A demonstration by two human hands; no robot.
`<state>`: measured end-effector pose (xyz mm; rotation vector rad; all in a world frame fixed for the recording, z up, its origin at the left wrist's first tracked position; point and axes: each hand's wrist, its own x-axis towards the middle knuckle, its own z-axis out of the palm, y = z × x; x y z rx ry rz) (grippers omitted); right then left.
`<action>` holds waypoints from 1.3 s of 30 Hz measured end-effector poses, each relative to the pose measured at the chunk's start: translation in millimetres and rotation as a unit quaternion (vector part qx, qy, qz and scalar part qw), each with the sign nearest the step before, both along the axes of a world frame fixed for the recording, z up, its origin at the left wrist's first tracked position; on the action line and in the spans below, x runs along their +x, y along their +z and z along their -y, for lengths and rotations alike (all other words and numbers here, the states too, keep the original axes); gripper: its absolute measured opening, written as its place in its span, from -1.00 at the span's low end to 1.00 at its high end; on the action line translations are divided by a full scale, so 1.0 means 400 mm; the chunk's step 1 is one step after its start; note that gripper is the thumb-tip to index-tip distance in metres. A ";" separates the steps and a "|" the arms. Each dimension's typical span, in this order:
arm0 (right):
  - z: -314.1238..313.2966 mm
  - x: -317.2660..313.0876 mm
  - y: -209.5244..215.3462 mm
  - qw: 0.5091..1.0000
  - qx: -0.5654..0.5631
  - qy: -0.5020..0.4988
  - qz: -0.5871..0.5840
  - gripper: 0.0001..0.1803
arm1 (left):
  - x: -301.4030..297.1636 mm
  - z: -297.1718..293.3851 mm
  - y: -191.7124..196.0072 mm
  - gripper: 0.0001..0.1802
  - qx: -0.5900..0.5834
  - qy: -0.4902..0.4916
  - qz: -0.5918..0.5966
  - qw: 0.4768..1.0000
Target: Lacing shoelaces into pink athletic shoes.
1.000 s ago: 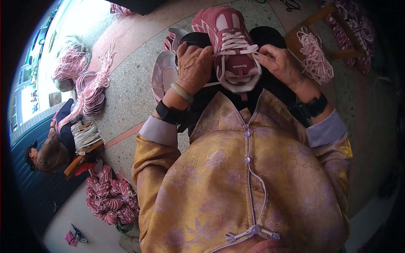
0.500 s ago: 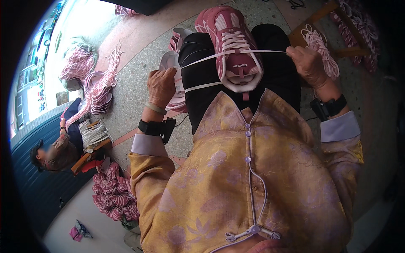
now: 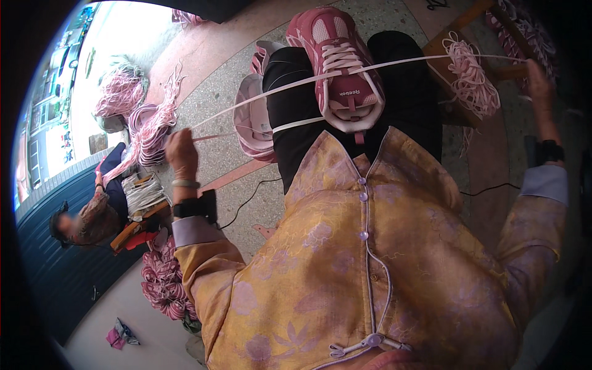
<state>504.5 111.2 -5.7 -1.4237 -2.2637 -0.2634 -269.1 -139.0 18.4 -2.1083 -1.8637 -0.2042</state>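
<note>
A pink and maroon sneaker [image 3: 350, 86] lies between my black-trousered thighs, its heel opening toward me and pale laces crossing its front. One long pale shoelace [image 3: 265, 94] runs from the sneaker's upper eyelets out to both sides. Far out on the left, my left hand [image 3: 182, 154] is closed on one end, with a short piece trailing beside it. On the far right, my right hand [image 3: 541, 83] grips the other end, slightly blurred. The lace is pulled nearly straight across the sneaker. A white band [image 3: 297, 125] crosses my left thigh.
A bundle of pale laces [image 3: 472, 80] rests on a wooden stool [image 3: 436, 52] at right. More pink shoes [image 3: 254, 117] lie by my left leg. Pink lace heaps [image 3: 120, 92], a seated co-worker [image 3: 92, 216] and a pile of pink shoe pieces [image 3: 166, 283] are at left.
Both hands have moved apart, the left outward and down, the right outward to the far right. The shoelace between them and the sneaker has lengthened on both sides.
</note>
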 end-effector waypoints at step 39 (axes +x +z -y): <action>0.192 -0.795 -0.031 0.555 -0.635 0.064 -0.534 -0.81 | 0.567 -0.316 0.009 -0.74 -0.376 0.132 0.684 0.611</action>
